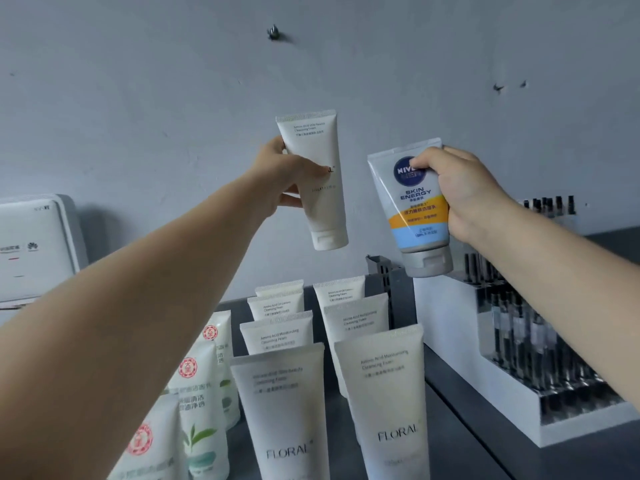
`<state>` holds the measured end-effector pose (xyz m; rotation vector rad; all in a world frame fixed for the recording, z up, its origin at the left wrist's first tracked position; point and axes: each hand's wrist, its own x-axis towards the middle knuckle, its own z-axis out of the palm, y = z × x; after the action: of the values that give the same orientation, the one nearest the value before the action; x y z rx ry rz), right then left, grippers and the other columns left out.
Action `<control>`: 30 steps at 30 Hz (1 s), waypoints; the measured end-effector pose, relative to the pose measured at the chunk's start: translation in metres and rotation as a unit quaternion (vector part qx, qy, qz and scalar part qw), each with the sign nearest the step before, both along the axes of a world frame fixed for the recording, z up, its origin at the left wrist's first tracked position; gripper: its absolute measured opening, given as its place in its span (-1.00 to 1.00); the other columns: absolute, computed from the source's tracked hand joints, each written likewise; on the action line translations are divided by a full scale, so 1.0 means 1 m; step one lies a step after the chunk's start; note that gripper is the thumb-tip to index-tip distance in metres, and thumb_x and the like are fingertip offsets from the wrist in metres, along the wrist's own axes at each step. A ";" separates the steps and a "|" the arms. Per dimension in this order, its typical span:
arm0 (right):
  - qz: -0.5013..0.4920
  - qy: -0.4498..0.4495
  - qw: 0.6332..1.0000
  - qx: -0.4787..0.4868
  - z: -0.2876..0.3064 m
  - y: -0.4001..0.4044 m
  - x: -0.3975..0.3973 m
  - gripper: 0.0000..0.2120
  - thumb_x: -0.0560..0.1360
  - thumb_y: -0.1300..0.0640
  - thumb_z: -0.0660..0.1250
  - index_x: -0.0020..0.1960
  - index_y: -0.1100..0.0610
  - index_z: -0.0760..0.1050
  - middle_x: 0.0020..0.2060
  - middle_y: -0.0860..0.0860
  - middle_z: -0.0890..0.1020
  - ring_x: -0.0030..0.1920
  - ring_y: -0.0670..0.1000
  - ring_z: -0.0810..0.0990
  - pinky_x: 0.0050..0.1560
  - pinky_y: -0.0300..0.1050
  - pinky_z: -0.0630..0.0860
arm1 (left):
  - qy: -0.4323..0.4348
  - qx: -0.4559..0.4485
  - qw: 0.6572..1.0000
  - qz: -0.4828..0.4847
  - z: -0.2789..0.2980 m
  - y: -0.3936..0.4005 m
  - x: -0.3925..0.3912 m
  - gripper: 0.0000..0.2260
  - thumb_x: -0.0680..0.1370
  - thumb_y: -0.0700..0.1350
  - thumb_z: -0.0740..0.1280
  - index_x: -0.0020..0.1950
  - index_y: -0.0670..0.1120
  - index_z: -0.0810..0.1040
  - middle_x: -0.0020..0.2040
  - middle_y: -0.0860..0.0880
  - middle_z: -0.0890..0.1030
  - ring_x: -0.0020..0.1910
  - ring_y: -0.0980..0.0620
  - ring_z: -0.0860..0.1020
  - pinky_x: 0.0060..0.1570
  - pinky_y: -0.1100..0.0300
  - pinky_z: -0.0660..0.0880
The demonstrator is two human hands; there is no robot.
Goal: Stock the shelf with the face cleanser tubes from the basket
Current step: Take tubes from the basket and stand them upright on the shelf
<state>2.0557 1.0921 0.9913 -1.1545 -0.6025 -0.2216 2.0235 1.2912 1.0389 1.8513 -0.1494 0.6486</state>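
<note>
Behind everything, a pale grey painted wall [173,98], scuffed, with a small metal screw [273,32] high up. Below it, a dark grey shelf surface [460,431] running across the lower frame.

At right on the shelf, a white stepped display rack [467,344] filled with rows of slim dark-capped bottles, blurred. At far left against the wall, a white rounded box with a red logo [33,251].

Standing cap-down in the middle of the shelf, two columns of white matte plastic tubes marked FLORAL [384,400], front ones largest in view, back ones partly hidden behind them. Just left of these, a column of white tubes with a red round seal and green leaf print [199,403], partly covered by the left forearm.

Raised above the shelved rows, in front of the wall, a white matte FLORAL tube with a white flip cap [317,183], cap down, slightly tilted, gripped round its middle by the left hand [277,178], thumb across the front, fingers curled behind.

Beside it to the right, not touching, a silver-grey tube with a blue round logo, orange and light blue bands and a grey cap [414,209], cap down, pinched near its crimped top by the right hand [460,192], thumb on the logo, fingers wrapped behind.
</note>
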 end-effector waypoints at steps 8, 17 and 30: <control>0.013 0.011 0.998 -0.056 -0.011 0.008 0.047 -0.83 0.48 0.30 0.23 -0.28 0.14 0.41 -0.37 0.08 0.54 -0.45 -0.02 0.55 -0.35 -0.19 0.54 | 0.065 -0.001 0.997 0.033 -0.025 0.010 0.061 -0.57 0.36 -0.33 0.45 0.17 -0.08 0.46 -0.09 -0.07 0.61 -0.21 -0.07 0.62 -0.31 0.08 0.60; 0.030 0.002 0.997 -0.069 -0.008 0.009 0.069 -0.82 0.48 0.29 0.24 -0.29 0.13 0.44 -0.51 -0.03 0.59 -0.49 -0.09 0.58 -0.39 -0.25 0.56 | 0.153 0.074 0.985 0.017 -0.033 0.015 0.086 -0.78 0.43 -0.28 0.41 0.02 -0.07 0.55 -0.07 -0.06 0.65 -0.11 -0.07 0.64 -0.17 0.01 0.62; 0.040 0.013 0.994 -0.102 -0.016 0.001 0.073 -0.83 0.48 0.27 0.26 -0.26 0.12 0.50 -0.47 -0.04 0.62 -0.43 -0.09 0.59 -0.29 -0.19 0.56 | 0.206 0.162 0.963 0.065 -0.054 0.014 0.093 -0.73 0.35 -0.33 0.48 -0.05 -0.08 0.52 -0.12 -0.08 0.64 -0.23 -0.02 0.63 -0.23 0.12 0.63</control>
<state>2.1289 1.0935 0.9748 -1.3249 -0.6593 -0.0769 2.1161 1.3055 0.9847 2.2870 0.1500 0.3251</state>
